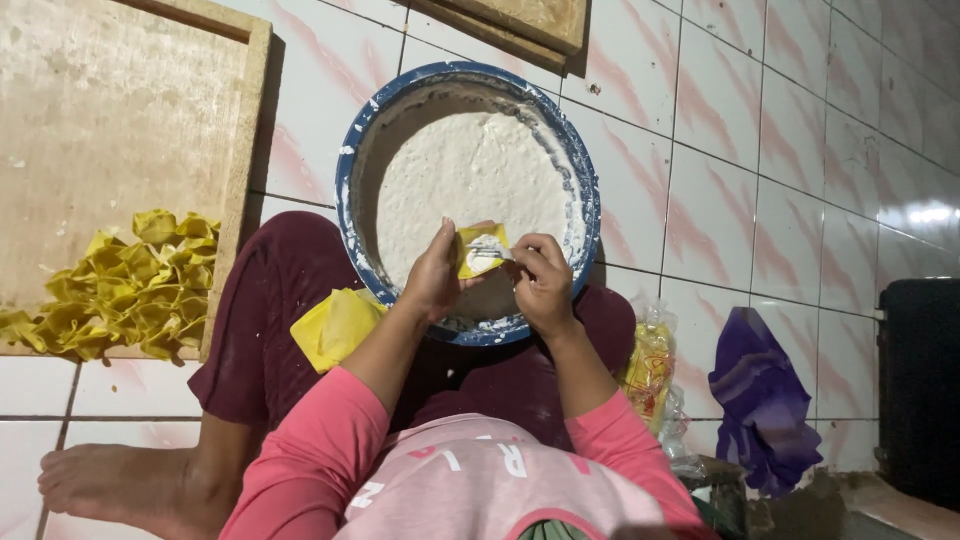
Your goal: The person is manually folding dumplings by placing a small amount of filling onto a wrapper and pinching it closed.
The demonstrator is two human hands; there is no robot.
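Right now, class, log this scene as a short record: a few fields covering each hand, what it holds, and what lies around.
Left hand: left hand pinches a yellow wrapper dabbed with white filling
Right hand: right hand touches the wrapper's other edge
Below hands: blue bowl of white paste
On lap: stack of flat yellow wrappers
Left side: folded yellow pieces heaped on a wooden board
Right side: plastic packet, purple bag
Floor: white tiles
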